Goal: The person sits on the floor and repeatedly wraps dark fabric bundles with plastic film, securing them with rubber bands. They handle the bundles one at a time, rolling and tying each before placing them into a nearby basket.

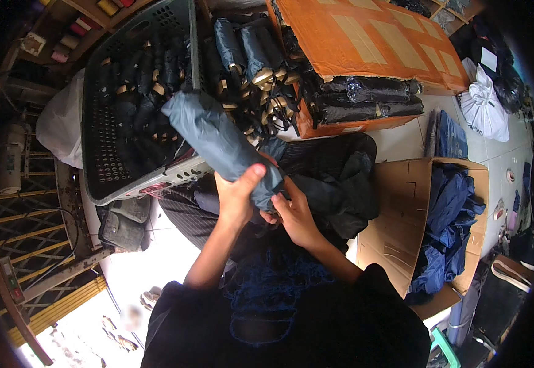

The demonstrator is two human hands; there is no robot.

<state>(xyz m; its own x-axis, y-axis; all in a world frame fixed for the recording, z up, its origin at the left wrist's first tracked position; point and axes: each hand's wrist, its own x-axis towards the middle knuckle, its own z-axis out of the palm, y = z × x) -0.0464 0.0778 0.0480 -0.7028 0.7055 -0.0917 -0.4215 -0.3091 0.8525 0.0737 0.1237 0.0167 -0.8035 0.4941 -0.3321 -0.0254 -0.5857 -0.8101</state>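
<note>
A folded grey-blue umbrella (212, 136) slants up and to the left in front of me, its cloth wrapped into a thick roll. My left hand (237, 195) is wrapped round its lower part, thumb lying on top. At the near end, my right hand (294, 214) pinches the cloth; what lies under those fingers is partly hidden. Dark cloth (334, 190) lies over my lap just beyond the right hand. More rolled umbrellas (256, 52) in grey-blue cloth, with light-coloured ends, lie piled on the floor beyond.
A dark plastic crate (197, 55) full of small black umbrellas stands at the left. At the far right an orange-brown carton (377, 46) holds black plastic-wrapped packs (365, 101). A cardboard box (396, 214) with blue cloth stands at my right. A metal lattice gate (34, 227) edges the left.
</note>
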